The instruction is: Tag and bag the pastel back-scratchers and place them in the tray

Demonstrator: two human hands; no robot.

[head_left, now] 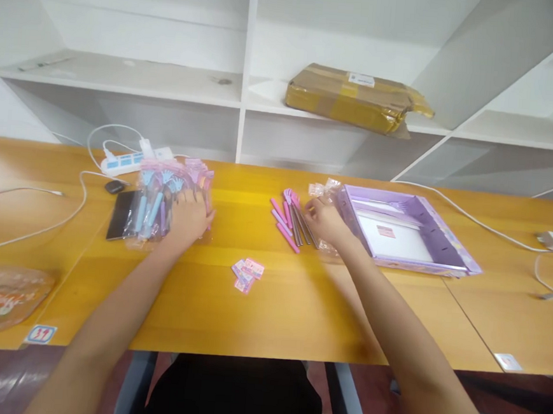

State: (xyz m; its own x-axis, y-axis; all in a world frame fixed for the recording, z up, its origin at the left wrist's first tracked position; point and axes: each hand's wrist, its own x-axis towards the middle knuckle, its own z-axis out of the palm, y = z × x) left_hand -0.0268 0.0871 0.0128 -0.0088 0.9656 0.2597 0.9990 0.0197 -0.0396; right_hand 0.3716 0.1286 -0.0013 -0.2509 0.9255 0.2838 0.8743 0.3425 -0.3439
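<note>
Both arms reach forward over the desk (191, 315), spread apart. The left hand (189, 216) lies palm down on a pile of clear bags (149, 213), thumb out to the side; I can't tell whether its grip closes on anything. The right hand (324, 220) bends its fingers down at more clear packaging (332, 186), beside the metal rods (296, 228); whether that grip is closed I can't tell either.

The bags on the left hold blue and purple handled pieces, several with hand-shaped heads. One purple box (448, 269), open at the top, sits just right of the right hand, with a white sheet (402, 242) and one small pink card (386, 231) inside.

Between the hands I count at least three metal rods and three loose pink and lilac sticks (287, 238), next to pink-headed pieces (287, 198). Nearer the person lie at least three small cards (252, 269), overlapping. One taped carton (352, 101) rests on the shelf (147, 79).
</note>
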